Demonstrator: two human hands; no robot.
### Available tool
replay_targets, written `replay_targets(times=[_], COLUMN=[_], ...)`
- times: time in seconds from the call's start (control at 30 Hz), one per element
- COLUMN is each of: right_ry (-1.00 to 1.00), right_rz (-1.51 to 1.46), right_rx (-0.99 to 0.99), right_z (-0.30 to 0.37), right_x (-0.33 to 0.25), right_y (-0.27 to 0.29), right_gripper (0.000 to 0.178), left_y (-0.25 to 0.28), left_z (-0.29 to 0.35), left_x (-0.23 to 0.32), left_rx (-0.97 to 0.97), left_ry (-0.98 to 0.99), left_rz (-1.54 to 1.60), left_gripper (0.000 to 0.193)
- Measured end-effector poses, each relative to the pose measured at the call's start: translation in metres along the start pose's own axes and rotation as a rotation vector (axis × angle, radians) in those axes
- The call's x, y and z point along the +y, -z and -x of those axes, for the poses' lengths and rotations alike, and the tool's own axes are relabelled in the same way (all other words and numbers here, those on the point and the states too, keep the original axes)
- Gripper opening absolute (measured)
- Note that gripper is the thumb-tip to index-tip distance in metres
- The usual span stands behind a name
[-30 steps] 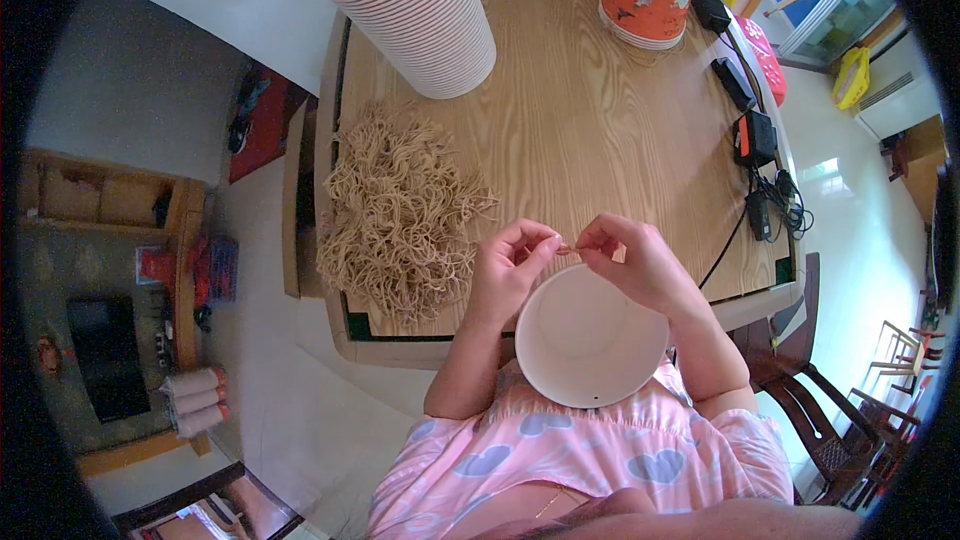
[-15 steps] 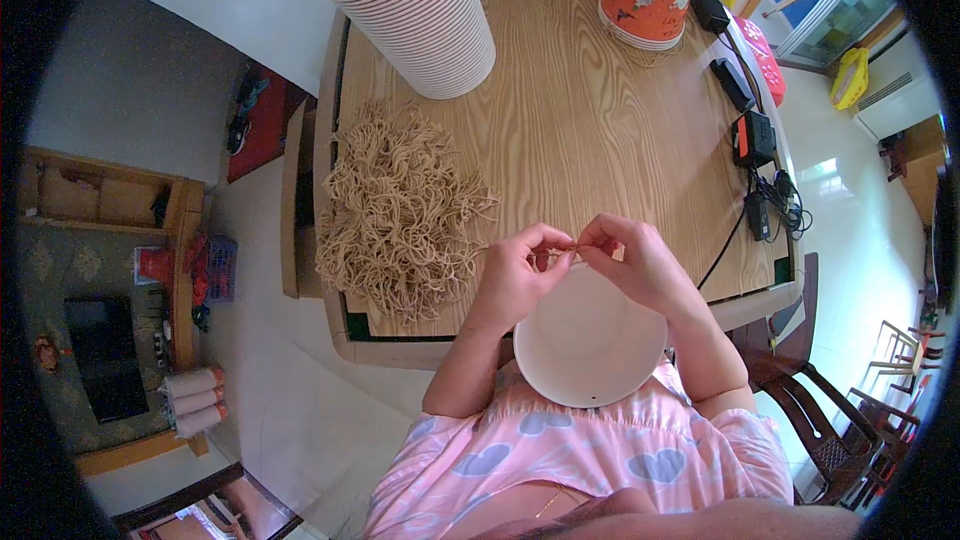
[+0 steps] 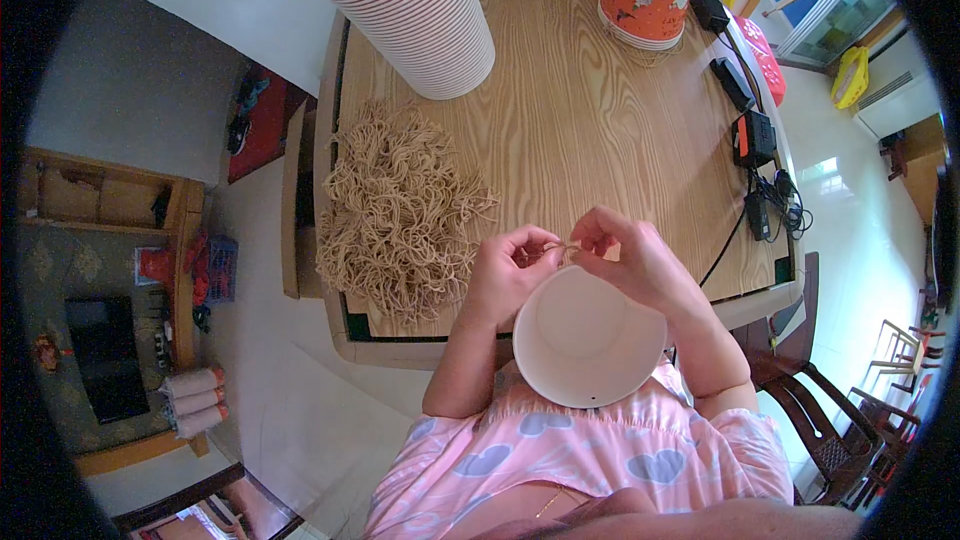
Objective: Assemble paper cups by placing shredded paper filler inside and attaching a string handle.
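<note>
A white paper bucket (image 3: 590, 350) rests against my lap below the table edge, its open mouth facing me. One small dark hole shows near its rim on my side. At the far rim, my left hand (image 3: 510, 270) and my right hand (image 3: 640, 260) pinch a thin tan cord (image 3: 568, 248) between their fingertips. The fingers partly hide the cord, and I cannot make out whether it runs through the bucket wall. Left of my hands lies a tangled heap of tan cords (image 3: 400, 210) on the table.
A tall leaning stack of white paper buckets (image 3: 430, 40) stands beyond the cord heap. An upturned orange and green bucket (image 3: 645, 0) sits at the far right of the wooden table (image 3: 560, 130). Black adapters and cables (image 3: 755, 140) line the right edge. A dark chair (image 3: 815, 410) stands beside me.
My fingertips have drawn slightly apart, and a short loop of cord shows between them. My right hand has risen a little. The bucket has hardly moved.
</note>
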State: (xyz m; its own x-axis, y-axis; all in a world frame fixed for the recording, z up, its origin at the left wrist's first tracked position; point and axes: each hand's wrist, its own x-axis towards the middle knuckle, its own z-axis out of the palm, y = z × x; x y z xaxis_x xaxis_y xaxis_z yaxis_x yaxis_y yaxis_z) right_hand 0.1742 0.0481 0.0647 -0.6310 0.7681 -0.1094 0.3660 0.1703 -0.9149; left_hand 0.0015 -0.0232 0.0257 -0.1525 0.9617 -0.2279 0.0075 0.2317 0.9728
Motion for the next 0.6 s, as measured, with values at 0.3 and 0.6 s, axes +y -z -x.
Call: replay_targets(times=[0.3,0.6], right_ry=[-0.001,-0.121], right_rz=[0.029,-0.255], right_rx=[-0.030,-0.219], right_z=[-0.012,-0.022], right_x=[0.003,0.031], right_y=[0.004,0.002], right_gripper=[0.012,0.011], left_y=[0.004,-0.002], left_z=[-0.008,-0.015], left_x=[0.001,-0.005], left_rx=[-0.033,-0.004], left_ry=[-0.022,-0.036], left_rz=[0.200,0.178], left_gripper=[0.012,0.009])
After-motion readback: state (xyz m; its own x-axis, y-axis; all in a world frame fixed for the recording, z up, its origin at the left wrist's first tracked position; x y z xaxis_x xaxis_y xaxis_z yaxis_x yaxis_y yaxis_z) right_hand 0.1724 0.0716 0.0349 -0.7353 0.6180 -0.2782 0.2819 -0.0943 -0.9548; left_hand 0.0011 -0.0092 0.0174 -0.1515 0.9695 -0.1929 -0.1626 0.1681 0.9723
